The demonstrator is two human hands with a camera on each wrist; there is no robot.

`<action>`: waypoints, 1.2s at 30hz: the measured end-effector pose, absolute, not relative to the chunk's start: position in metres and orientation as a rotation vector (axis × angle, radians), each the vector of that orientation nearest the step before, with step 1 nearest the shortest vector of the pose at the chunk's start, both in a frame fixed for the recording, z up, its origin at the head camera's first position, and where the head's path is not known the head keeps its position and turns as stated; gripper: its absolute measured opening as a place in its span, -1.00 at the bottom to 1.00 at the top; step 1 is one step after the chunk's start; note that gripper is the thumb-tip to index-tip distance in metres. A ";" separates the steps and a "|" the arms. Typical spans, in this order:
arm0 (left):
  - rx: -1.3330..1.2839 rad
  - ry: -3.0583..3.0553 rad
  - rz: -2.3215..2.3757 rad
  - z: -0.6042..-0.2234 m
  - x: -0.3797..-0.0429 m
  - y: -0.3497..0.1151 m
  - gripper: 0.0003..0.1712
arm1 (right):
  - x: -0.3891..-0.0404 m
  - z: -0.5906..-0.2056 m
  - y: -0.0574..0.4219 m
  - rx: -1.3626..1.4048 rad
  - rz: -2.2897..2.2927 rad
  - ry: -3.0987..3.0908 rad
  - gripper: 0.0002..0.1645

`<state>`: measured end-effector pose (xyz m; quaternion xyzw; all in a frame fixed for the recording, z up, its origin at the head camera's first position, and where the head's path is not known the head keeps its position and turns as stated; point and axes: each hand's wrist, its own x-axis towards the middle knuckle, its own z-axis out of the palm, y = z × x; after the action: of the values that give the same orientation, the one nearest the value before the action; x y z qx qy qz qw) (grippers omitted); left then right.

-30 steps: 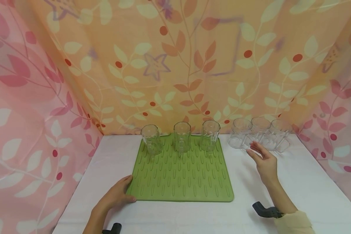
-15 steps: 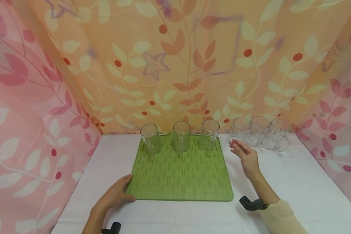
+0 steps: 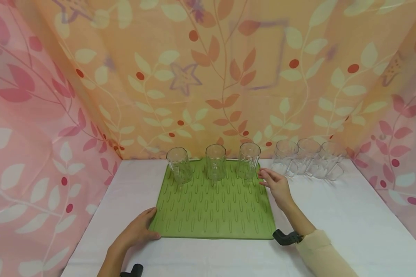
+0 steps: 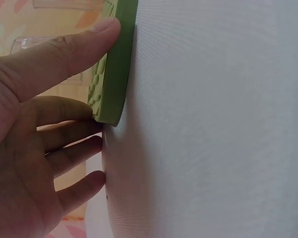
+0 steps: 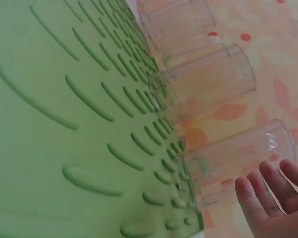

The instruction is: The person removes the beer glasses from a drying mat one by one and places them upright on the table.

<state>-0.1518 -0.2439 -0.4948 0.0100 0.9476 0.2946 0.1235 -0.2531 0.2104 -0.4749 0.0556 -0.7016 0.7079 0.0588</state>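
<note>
I have the left hand point(image 3: 136, 230) touching the eight-o'clock corner of the green mat point(image 3: 211, 215), thumb and fingers wide apart, while the right hand point(image 3: 279, 190), fingers loosely bent, sits at two o'clock beside the one-o'clock glass mug point(image 3: 249, 159) standing on it.

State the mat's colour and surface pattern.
Green mat, ridged in rows of elongated ovals; clearest in right wrist view.

We identify smooth, glossy, transparent, glass-like mugs point(image 3: 215, 161); a ribbed, matt, rubber-like mat point(image 3: 213, 217); a matt, finely textured, cloth-covered surface point(image 3: 350, 221); and a smooth, printed, cloth-like backdrop point(image 3: 208, 82).
</note>
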 end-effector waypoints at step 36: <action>0.034 2.768 0.859 -0.496 -0.151 -0.245 0.23 | -0.271 -0.487 0.164 -0.091 1.766 -2.201 -0.73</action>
<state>-0.1511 -0.2452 -0.4956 0.0115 0.9480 0.2941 0.1214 -0.2708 0.1643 -0.4873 -0.0320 -0.7697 0.6176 0.1585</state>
